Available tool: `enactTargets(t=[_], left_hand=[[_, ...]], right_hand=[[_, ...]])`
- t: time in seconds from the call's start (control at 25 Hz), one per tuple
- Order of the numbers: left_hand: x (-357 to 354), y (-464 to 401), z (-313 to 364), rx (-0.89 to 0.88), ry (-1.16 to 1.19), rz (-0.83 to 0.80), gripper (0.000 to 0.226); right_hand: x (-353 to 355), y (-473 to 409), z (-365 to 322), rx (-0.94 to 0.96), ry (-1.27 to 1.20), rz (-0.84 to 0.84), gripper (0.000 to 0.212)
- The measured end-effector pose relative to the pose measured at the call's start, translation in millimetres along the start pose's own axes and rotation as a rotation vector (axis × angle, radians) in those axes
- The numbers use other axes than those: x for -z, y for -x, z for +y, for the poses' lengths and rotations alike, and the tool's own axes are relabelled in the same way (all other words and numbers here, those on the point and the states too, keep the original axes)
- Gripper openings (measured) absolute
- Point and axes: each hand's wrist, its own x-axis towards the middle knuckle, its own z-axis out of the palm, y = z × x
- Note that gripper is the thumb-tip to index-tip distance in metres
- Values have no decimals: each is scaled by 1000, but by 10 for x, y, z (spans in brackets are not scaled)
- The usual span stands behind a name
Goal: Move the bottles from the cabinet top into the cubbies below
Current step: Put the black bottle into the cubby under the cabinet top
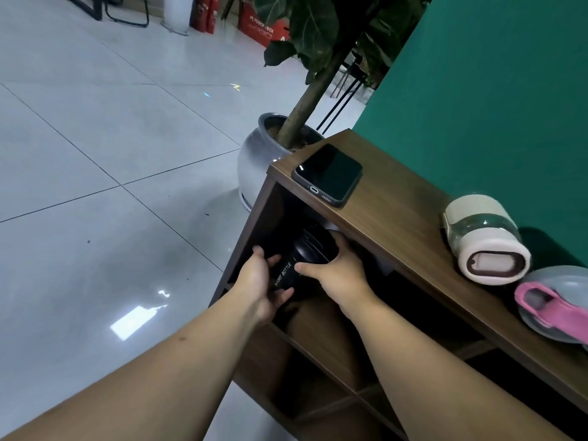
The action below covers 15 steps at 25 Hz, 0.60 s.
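Gripping black bottle (294, 265) in top cubby, both hands' fingers (305, 268) | wooden cabinet top (397, 224) | grey tiled floor (111, 138)

Wooden cabinet (397, 218) top carries a phone (327, 175), cream bottle (486, 240), pink-lidded bottle (553, 303)

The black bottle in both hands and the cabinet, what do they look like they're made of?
The black bottle, gripped by the left hand and the right hand, looks like matte plastic or coated metal: dull sheen, white printed lettering. The cabinet looks like wood-grain laminate or veneer: brown streaked pattern, flat board edges.
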Motion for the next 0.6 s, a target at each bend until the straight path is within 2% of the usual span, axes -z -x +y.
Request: enactTargets(t=[0.16, 0.28, 0.36, 0.52, 0.6], left_hand=[[-24, -7, -39, 33, 16, -31, 69], [-48, 19, -68, 49, 39, -32, 64], [-46, 25, -84, 43, 40, -28, 61], [-39, 152, -145, 37, -35, 21, 51], [-75, 318, -193, 26, -74, -2, 49]], right_hand=[[54, -49, 33, -103, 33, -4, 63], [54, 28, 11, -98, 45, 8, 76], [79, 129, -84, -76, 47, 32, 76], [97, 552, -279, -66, 137, 188, 73], [157, 938, -408, -33, 199, 181, 72]])
